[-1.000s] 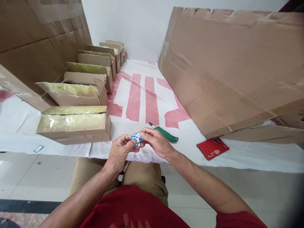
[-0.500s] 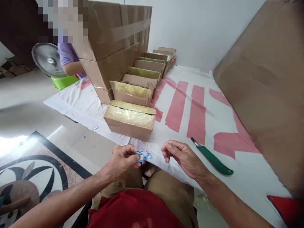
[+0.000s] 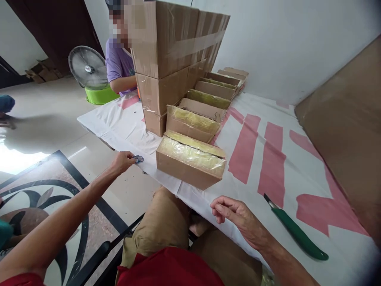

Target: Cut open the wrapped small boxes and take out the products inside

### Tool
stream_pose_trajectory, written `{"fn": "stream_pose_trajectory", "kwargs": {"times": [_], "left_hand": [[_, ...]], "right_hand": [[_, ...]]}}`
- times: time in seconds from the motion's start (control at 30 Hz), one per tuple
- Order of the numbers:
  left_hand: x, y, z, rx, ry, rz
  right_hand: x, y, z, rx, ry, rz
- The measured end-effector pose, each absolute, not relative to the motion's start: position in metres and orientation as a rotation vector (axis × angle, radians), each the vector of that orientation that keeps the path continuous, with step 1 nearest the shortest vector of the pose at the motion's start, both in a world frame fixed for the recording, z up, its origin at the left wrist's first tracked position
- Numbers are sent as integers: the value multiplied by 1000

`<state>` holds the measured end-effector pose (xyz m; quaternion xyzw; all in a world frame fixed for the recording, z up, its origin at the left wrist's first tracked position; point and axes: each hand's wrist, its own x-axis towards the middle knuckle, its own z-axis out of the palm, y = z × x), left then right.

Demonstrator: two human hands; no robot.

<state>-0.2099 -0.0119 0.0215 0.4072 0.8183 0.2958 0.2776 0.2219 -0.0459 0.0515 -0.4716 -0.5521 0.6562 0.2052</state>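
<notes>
At the left edge of the table, my left hand (image 3: 124, 162) pinches several small blue-edged clear pieces (image 3: 138, 159) between thumb and fingers. They look like thin loops or tags; their exact kind is too small to tell. Over the near table edge, my right hand (image 3: 230, 214) hovers with its fingers loosely curled together and nothing visible in them. Between and beyond the hands stands a small cardboard box (image 3: 187, 169) with a yellowish, shiny film-lined top. To the right of my right hand lies a green-handled knife (image 3: 299, 234), its short blade pointing away from me.
Taped cartons (image 3: 175, 39) are stacked at the back left, beside a row of opened boxes (image 3: 205, 99). A large cardboard sheet or box (image 3: 342, 107) rises on the right. A person in a purple shirt (image 3: 119, 59) sits behind the cartons, near a fan (image 3: 87, 69).
My left hand has moved left and away from me to the table's edge, where a loose blue-edged piece lay, carrying its pieces. The view has turned left. My right hand stays curled.
</notes>
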Motion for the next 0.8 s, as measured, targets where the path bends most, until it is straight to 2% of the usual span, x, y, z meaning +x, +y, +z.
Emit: {"fn": "stream_pose_trajectory", "kwargs": {"times": [0.3, 0.6, 0.7, 0.8], "left_hand": [[-221, 7, 12, 1290, 2185, 546], [-222, 6, 5, 1288, 2082, 640], [-223, -1, 9, 1194, 1991, 731], [-239, 1, 22, 1083, 1925, 896]], "right_hand": [[212, -44, 46, -1421, -1486, 1814], [202, -40, 40, -1459, -1525, 1764], [203, -36, 33, -1520, -1634, 1591], [209, -28, 20, -1623, -1760, 1278]]}}
